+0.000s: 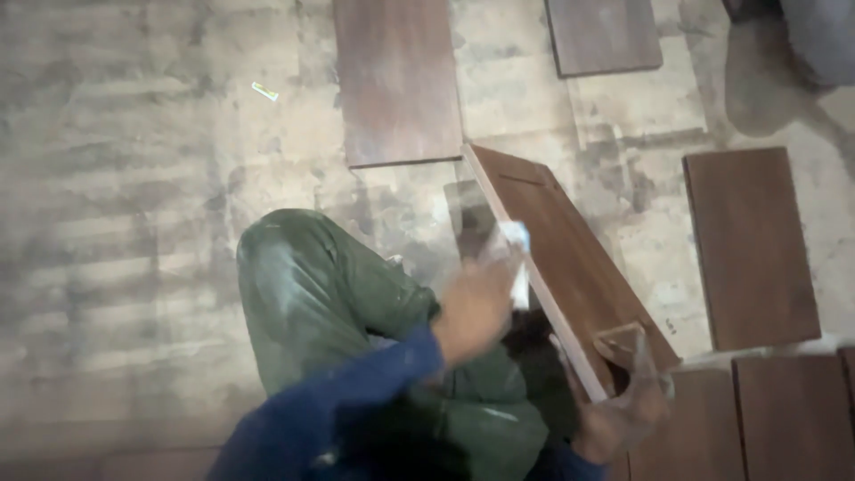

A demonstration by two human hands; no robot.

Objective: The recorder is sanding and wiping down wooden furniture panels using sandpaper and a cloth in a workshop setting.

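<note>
Panel (570, 258): brown wood, tilted on edge over the person's knee (303, 285), seemingly propped so its edge can be worked. Right hand (623, 401) closed on the panel's near corner, steadying it. Left hand (476, 307), blurred, closed around a pale cloth (517, 240) against the panel's upper edge. More panels (753, 245) lie flat on the concrete floor (116, 223).
</note>
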